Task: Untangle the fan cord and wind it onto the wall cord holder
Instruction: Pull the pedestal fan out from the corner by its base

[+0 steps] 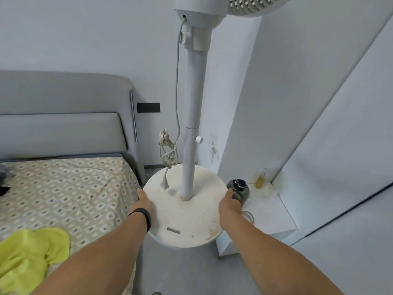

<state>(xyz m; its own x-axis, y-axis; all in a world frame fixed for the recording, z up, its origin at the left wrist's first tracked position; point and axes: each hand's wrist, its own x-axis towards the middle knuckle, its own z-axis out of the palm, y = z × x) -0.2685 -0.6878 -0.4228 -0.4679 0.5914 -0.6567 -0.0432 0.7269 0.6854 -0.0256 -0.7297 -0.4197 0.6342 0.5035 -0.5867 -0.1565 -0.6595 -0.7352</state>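
A white pedestal fan stands between the bed and a low white stand. Its round base (187, 218) is in the middle of the view and its pole (192, 128) rises to the motor housing at the top. The grey-white cord (177, 81) hangs from the housing and ends in a tangled knot (168, 150). The plug (164, 184) lies on the base. My left hand (143, 202) holds the left rim of the base, thumb on top. My right hand (229, 204) holds the right rim the same way. A small white fitting (212, 146) sits on the wall behind the pole.
A bed with a patterned sheet (63, 194) and a grey headboard (63, 116) fills the left, with a yellow cloth (32, 252) on it. The low white stand (270, 213) on the right carries a dark bottle (240, 189), a yellow bottle (259, 180) and a cable loop (248, 216).
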